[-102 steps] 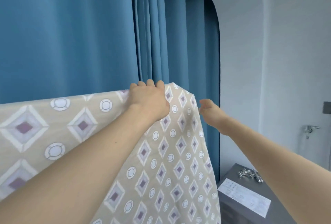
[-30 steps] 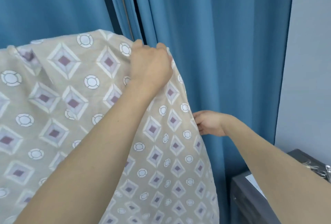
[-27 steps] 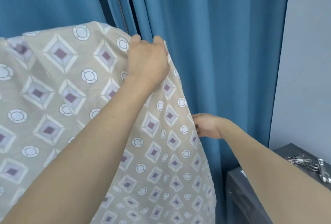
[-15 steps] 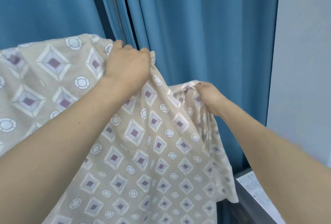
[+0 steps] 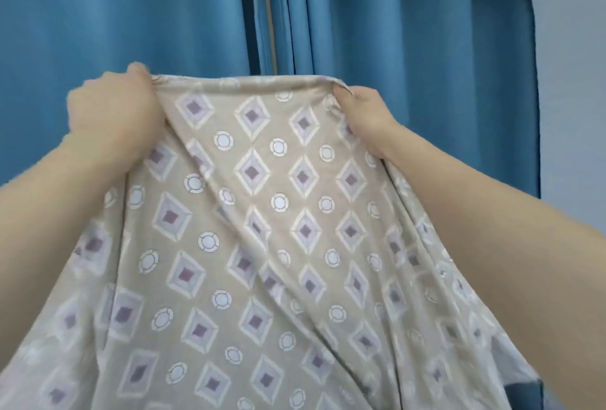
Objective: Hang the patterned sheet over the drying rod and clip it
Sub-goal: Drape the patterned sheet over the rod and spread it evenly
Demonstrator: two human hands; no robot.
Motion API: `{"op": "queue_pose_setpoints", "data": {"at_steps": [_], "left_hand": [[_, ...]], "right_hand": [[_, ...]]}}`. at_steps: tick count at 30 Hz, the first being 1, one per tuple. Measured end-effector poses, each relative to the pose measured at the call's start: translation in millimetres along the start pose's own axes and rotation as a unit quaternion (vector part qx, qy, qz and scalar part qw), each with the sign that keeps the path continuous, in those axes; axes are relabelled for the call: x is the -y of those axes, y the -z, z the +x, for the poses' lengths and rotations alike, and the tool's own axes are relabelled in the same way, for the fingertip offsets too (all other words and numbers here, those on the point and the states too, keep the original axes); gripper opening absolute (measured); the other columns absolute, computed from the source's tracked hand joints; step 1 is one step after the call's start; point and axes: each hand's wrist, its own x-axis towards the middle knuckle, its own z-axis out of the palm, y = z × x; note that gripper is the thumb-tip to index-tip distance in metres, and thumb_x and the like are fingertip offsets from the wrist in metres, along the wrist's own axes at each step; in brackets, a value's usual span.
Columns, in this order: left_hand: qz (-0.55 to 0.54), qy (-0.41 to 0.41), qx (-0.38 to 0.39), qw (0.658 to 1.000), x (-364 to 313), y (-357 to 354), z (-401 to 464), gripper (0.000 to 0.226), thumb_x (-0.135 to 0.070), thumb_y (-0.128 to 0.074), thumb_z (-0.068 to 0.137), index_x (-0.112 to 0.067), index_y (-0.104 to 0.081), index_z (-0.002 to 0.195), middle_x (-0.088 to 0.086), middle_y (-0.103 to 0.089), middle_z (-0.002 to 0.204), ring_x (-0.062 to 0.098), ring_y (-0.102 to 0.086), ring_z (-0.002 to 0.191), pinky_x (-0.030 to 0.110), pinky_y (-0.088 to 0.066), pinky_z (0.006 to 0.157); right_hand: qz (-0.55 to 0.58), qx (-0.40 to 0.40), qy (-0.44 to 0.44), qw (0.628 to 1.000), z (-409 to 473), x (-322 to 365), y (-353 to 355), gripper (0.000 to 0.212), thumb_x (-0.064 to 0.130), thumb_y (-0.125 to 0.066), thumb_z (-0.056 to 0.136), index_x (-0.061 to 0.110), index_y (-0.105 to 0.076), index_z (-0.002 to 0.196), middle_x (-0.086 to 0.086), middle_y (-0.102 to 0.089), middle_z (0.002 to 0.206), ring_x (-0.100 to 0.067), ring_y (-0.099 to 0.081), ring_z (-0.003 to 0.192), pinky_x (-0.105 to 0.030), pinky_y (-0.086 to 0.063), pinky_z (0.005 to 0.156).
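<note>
The patterned sheet (image 5: 262, 229), beige with purple diamonds and white rings, is stretched in front of me and falls down past the bottom of the view. My left hand (image 5: 114, 114) grips its top edge at the left. My right hand (image 5: 364, 111) grips the same edge at the right, so the edge runs taut and level between them. The drying rod and any clips are out of sight.
Blue curtains (image 5: 393, 32) hang close behind the sheet, with a narrow gap between the panels at centre top. A pale wall (image 5: 577, 81) shows at the right edge. A dark corner of furniture (image 5: 537, 396) peeks out at the bottom right.
My right hand took hold of the sheet's side edge and rose to the left hand's height. The left hand shifted left. The top edge now runs straight between both hands.
</note>
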Motion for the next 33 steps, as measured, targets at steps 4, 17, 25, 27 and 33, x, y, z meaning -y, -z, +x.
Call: {"op": "queue_pose_setpoints", "data": {"at_steps": [4,17,25,27,33], "left_hand": [[0.073,0.060,0.064,0.993,45.9,14.1,7.6,0.009,-0.009,-0.053,0.082,-0.006,-0.050,0.091,0.026,-0.061,0.095,0.045,-0.059,0.093,0.040,-0.040,0.075],[-0.173,-0.197,0.353,0.898,-69.5,-9.0,-60.0,0.031,-0.050,-0.040,0.094,-0.028,-0.058,0.106,-0.007,-0.060,0.108,0.019,-0.054,0.102,0.039,-0.047,0.088],[-0.213,-0.268,0.214,0.915,-90.7,-22.5,-77.4,0.022,-0.037,-0.042,0.098,-0.033,-0.064,0.102,-0.015,-0.064,0.102,0.014,-0.056,0.096,0.035,-0.047,0.078],[-0.223,-0.236,0.186,0.927,-94.1,-23.8,-79.5,0.023,-0.034,-0.041,0.100,-0.030,-0.064,0.098,-0.014,-0.064,0.099,0.016,-0.055,0.091,0.033,-0.041,0.073],[-0.251,-0.170,0.133,0.944,-109.0,-26.0,-80.9,0.016,-0.014,-0.037,0.098,-0.012,-0.052,0.091,0.001,-0.056,0.091,0.029,-0.052,0.080,0.033,-0.032,0.059]], "right_hand": [[0.006,0.080,0.034,0.996,5.6,32.7,-56.9,0.042,0.044,-0.047,0.098,0.020,-0.037,0.065,0.004,-0.041,0.060,-0.013,-0.040,0.053,-0.026,-0.034,0.054],[-0.056,0.448,-0.225,0.863,-28.9,-15.2,-52.2,0.036,0.034,-0.050,0.100,0.005,-0.066,0.113,-0.009,-0.071,0.110,-0.025,-0.067,0.102,-0.039,-0.052,0.095],[-0.019,0.389,-0.221,0.894,-65.2,-63.0,9.5,0.038,0.039,-0.058,0.093,0.014,-0.064,0.121,-0.006,-0.068,0.122,-0.027,-0.061,0.117,-0.040,-0.044,0.105],[0.005,0.397,-0.253,0.882,-80.8,-77.9,16.0,0.033,0.023,-0.062,0.093,0.011,-0.061,0.124,-0.006,-0.067,0.123,-0.027,-0.061,0.118,-0.041,-0.044,0.106],[-0.151,0.431,-0.321,0.830,-109.1,-100.3,14.0,0.027,0.008,-0.059,0.094,0.009,-0.063,0.121,-0.003,-0.071,0.114,-0.019,-0.068,0.105,-0.033,-0.053,0.095]]}}
